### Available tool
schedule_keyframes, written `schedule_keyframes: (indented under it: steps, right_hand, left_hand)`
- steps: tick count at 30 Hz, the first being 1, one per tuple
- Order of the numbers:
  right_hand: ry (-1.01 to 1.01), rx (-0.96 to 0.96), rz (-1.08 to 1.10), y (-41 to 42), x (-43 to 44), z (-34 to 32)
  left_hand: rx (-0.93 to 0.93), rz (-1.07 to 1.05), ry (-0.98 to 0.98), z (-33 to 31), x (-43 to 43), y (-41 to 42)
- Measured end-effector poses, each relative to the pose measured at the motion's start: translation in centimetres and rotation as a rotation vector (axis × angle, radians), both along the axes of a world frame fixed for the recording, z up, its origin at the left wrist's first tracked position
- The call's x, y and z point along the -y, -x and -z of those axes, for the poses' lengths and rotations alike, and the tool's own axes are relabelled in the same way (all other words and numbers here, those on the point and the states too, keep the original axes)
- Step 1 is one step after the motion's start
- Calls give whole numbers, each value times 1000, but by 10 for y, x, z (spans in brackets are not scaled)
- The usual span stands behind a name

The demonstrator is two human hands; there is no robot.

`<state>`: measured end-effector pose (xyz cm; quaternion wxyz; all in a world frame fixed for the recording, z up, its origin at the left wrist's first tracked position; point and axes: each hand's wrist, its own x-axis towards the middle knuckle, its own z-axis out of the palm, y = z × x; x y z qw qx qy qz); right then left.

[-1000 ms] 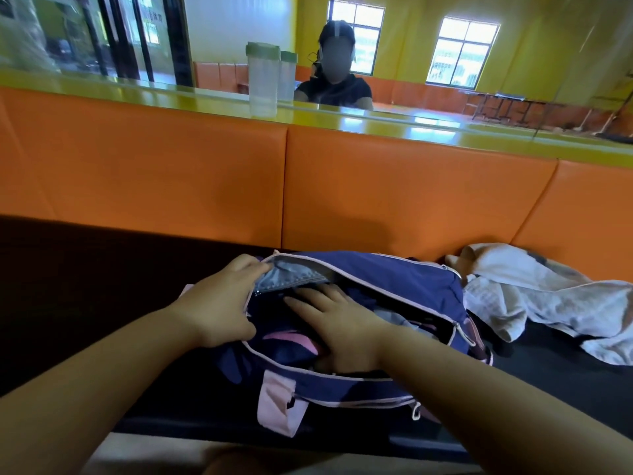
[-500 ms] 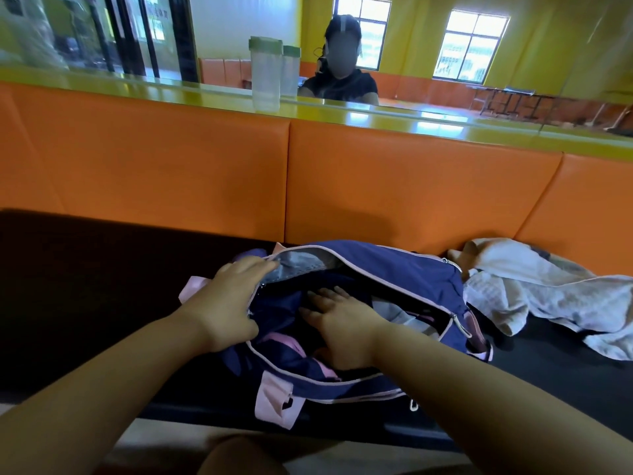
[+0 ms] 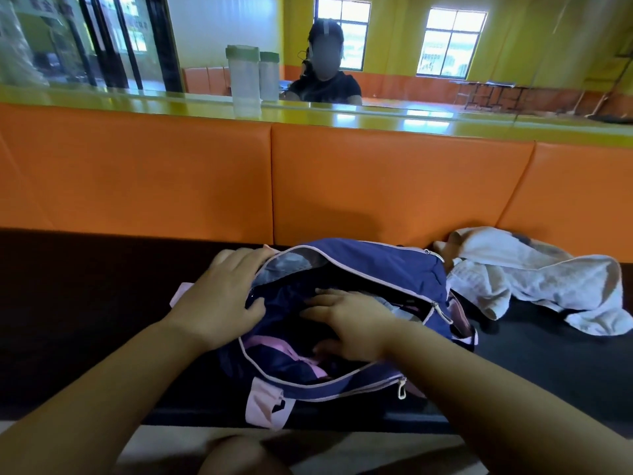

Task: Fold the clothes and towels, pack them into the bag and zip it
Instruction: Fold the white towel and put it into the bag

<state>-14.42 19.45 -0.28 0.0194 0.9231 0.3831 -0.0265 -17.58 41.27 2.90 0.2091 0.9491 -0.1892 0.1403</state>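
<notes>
A navy blue bag (image 3: 380, 269) with pink trim lies unzipped on the dark bench seat (image 3: 85, 303) in front of me. My left hand (image 3: 222, 296) grips the left end of the bag's opening and holds it apart. My right hand (image 3: 349, 323) lies flat inside the opening, fingers spread, pressing on dark folded clothes (image 3: 287, 299) with a pink strip showing. A crumpled white towel (image 3: 534, 286) lies on the seat just right of the bag, untouched.
An orange padded backrest (image 3: 394, 186) rises behind the bag, topped by a yellow-green ledge (image 3: 137, 104) with two clear green-lidded containers (image 3: 245, 80). A mirror above reflects a seated person (image 3: 325, 80). My knee (image 3: 239, 457) shows below the seat edge.
The view has shifted slightly. My right hand has slid a little deeper and rightward inside the bag while my left hand keeps its hold on the opening.
</notes>
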Motion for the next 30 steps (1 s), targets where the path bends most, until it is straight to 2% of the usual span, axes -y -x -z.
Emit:
schedule_keyframes:
  steps: [3, 8, 12, 16, 19, 24, 30]
  right_hand:
    - [-80, 51, 20, 19, 27, -14]
    - [-138, 72, 125, 42, 96, -30]
    - [-69, 76, 332, 54, 164, -32]
    - [14, 5, 528, 64, 233, -34]
    - [56, -41, 660, 69, 282, -37]
    - [96, -13, 899, 59, 361, -28]
    - [18, 54, 1129, 19, 441, -10]
  left_hand:
    - [121, 72, -44, -4, 13, -1]
    - [144, 196, -167, -3, 56, -3]
    - [81, 325, -292, -1, 106, -6]
    - [114, 401, -345, -1, 163, -19]
    - [81, 479, -337, 3, 214, -30]
    - [-8, 590, -322, 17, 306, -54]
    - [-128, 544, -341, 35, 408, -96]
